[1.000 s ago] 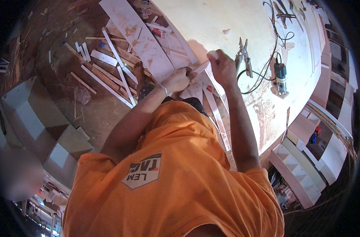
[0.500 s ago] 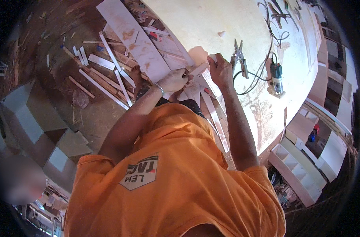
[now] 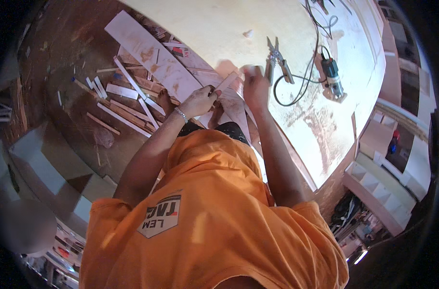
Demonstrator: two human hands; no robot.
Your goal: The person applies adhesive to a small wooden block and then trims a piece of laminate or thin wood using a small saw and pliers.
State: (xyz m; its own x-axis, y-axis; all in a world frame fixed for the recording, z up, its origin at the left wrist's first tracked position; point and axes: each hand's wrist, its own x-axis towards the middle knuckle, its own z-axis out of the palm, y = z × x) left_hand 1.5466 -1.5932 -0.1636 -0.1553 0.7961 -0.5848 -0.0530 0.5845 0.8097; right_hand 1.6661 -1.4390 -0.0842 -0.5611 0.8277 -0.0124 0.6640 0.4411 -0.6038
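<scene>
My left hand (image 3: 200, 100), with a bracelet at its wrist, is closed round one end of a short, narrow wooden strip (image 3: 227, 82). The strip slants up to the right, over the near edge of the pale worktable. Close to its far end is my right hand (image 3: 256, 89), curled and blurred by motion. Something small and whitish shows at its fingertips, too smeared to name. Just right of that hand, pliers (image 3: 279, 60) lie on the table with their jaws pointing away. Farther right stands a small corded trim router (image 3: 331, 74).
The router's black cord (image 3: 296, 102) loops across the worktable (image 3: 200, 19). A small pale lump (image 3: 248, 33) lies beyond my hands. Long white board (image 3: 147, 53), offcuts and wood strips (image 3: 128, 113) litter the floor at left, around my feet. Shelf units (image 3: 373, 188) stand at right.
The whole view has shifted, so the table and tools sit farther left. My right hand is now blurred beside the strip's end; my left hand still holds the strip.
</scene>
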